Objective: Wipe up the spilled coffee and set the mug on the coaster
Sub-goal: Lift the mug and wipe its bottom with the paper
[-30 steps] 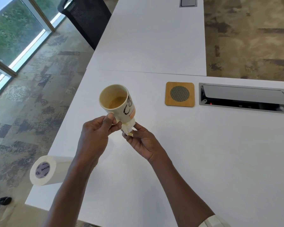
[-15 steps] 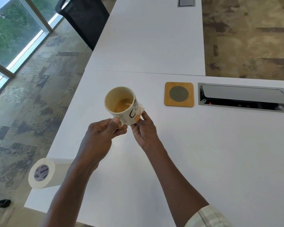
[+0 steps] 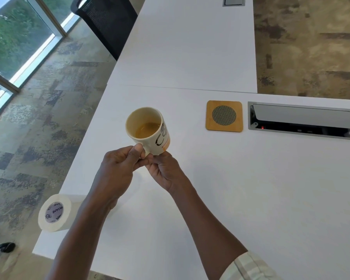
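Since a moment ago, one mug (image 3: 148, 130) has been tipped less, mouth now pointing up and slightly near; it is held above the desk (image 3: 251, 199), left of one coaster (image 3: 224, 116); its handle is gripped by the left hand (image 3: 119, 168); the right hand (image 3: 166, 170) is curled beneath its base, whether clamped cannot be told; partial black lettering is unreadable; one paper roll (image 3: 55, 213) lies near-left.

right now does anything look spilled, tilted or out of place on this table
No spill shows on the table. The mug, held in the left hand, is tilted with coffee inside. The paper towel roll lies on its side, overhanging the table's left edge.
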